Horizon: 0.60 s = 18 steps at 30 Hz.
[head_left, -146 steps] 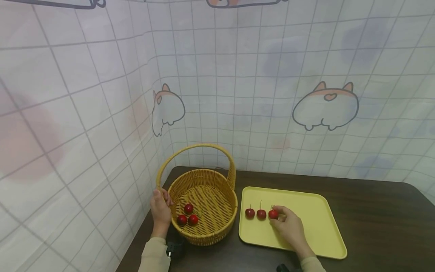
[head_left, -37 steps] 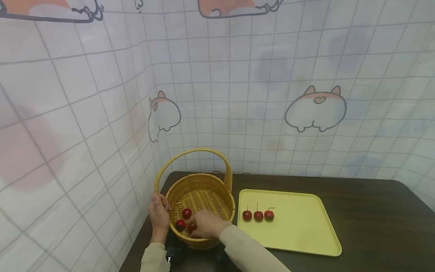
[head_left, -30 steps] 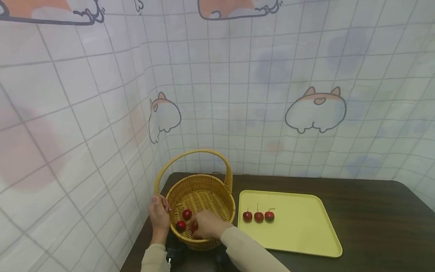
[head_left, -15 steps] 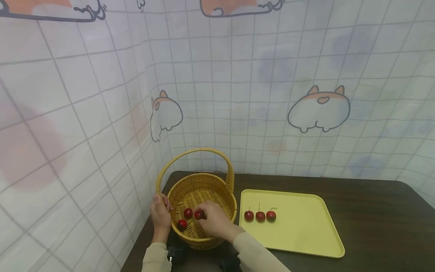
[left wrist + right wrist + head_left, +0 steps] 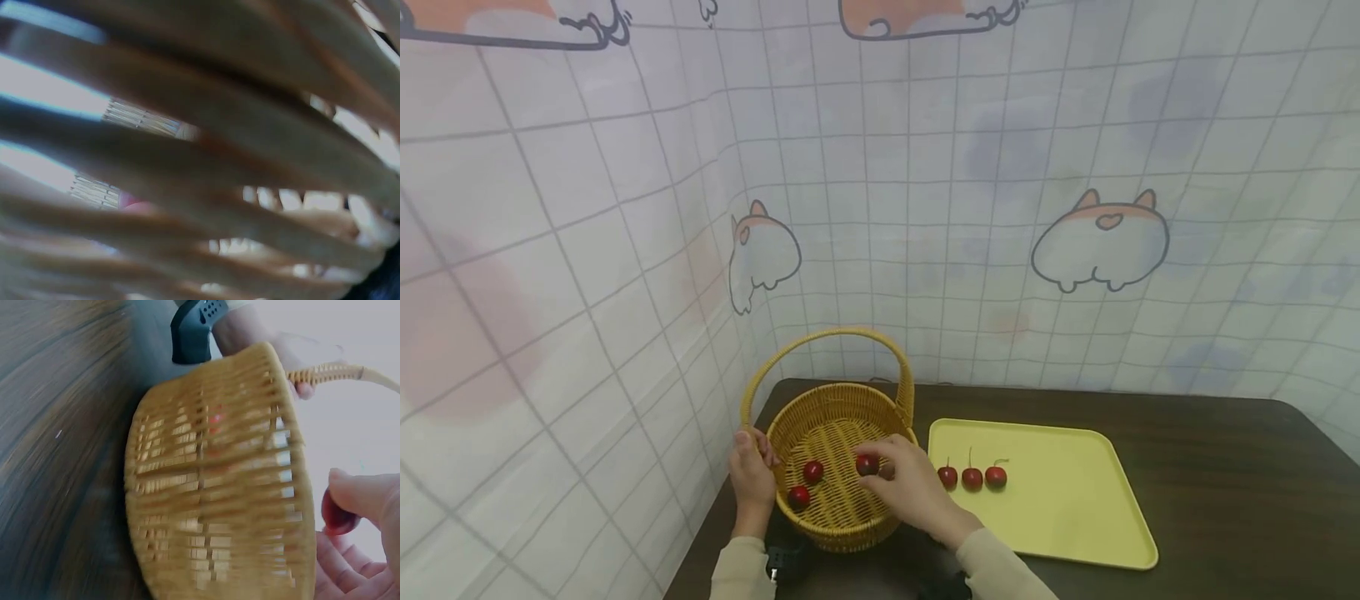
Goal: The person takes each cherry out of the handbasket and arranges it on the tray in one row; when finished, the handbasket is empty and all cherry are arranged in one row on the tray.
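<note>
At left, the left hand (image 5: pixel 752 479) stands upright, its forearm rising from below, and its fingers are curled round the handle foot of the wicker basket (image 5: pixel 850 540). Inside the basket lie two red cherries (image 5: pixel 813 472). Over the basket's right part, the right hand (image 5: pixel 910 487), reaching from lower right, pinches one dark cherry (image 5: pixel 867 465) between thumb and fingers. Further right, the yellow tray (image 5: pixel 1067 508) bears three stemmed cherries (image 5: pixel 972 479) in a row.

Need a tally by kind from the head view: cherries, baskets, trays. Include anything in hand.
Cherries: 6 (3 on the tray, 2 in the basket, 1 pinched by the right hand)
Baskets: 1
Trays: 1
Total: 8
</note>
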Motion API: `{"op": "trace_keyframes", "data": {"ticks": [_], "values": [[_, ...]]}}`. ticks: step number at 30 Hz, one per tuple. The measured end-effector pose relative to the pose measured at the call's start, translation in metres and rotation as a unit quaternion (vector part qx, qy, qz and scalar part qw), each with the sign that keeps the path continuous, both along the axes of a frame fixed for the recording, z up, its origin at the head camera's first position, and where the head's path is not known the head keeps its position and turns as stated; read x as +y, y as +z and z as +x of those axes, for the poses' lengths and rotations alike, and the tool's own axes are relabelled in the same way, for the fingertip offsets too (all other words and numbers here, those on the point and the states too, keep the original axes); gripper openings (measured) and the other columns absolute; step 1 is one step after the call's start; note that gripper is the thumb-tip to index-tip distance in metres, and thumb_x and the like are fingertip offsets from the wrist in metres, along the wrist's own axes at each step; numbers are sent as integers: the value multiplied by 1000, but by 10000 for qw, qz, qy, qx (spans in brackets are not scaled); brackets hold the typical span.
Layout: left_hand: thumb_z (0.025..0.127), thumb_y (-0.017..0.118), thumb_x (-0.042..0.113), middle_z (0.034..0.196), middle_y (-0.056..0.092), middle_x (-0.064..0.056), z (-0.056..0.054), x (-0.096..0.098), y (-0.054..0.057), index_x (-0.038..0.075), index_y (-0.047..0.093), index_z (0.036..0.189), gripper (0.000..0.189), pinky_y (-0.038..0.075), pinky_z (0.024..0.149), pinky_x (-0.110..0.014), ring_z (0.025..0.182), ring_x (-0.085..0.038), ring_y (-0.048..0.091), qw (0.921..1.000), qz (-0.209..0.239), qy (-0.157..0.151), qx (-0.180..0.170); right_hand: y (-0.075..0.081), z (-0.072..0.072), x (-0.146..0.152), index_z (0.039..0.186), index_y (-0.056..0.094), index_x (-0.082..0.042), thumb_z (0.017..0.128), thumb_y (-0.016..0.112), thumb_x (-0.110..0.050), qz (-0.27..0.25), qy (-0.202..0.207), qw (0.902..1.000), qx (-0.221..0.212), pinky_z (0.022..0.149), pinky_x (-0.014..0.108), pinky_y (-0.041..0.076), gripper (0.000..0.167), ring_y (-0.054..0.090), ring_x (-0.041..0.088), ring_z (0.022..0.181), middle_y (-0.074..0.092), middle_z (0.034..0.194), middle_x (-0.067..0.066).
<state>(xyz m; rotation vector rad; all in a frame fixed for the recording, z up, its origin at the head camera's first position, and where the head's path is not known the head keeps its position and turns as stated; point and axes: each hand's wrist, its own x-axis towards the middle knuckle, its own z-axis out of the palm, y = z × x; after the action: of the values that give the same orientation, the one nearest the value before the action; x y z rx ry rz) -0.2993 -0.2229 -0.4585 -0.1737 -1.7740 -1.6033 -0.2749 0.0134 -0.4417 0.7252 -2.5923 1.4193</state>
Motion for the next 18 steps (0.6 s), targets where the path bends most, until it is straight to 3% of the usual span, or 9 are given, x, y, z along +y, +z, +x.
{"op": "trace_keyframes", "data": {"ticks": [8, 13, 18], "values": [[108, 19, 28, 59, 33, -31, 0, 0, 1, -18, 37, 76, 59, 42, 52, -30, 48, -22, 41, 10000, 56, -29, -33, 3, 14, 27, 127, 63, -25, 95, 65, -21, -411, -86, 9991, 64, 75, 27, 52, 32, 60, 12, 88, 52, 101, -3], [108, 19, 28, 59, 33, -31, 0, 0, 0, -18, 37, 76, 59, 42, 52, -30, 49, -21, 41, 9999, 64, -7, -88, 0, 22, 39, 128, 60, -24, 93, 69, -19, -479, -401, 9980, 85, 74, 26, 51, 36, 54, 10, 82, 56, 106, -4], [108, 18, 28, 60, 33, -32, -1, 0, 0, -18, 37, 76, 60, 42, 51, -30, 49, -22, 41, 9999, 90, -43, -75, -13, 25, 54, 124, 64, -19, 89, 72, -16, -676, -793, 9945, -60, 70, 25, 51, 36, 59, 10, 82, 58, 106, -5]]}}
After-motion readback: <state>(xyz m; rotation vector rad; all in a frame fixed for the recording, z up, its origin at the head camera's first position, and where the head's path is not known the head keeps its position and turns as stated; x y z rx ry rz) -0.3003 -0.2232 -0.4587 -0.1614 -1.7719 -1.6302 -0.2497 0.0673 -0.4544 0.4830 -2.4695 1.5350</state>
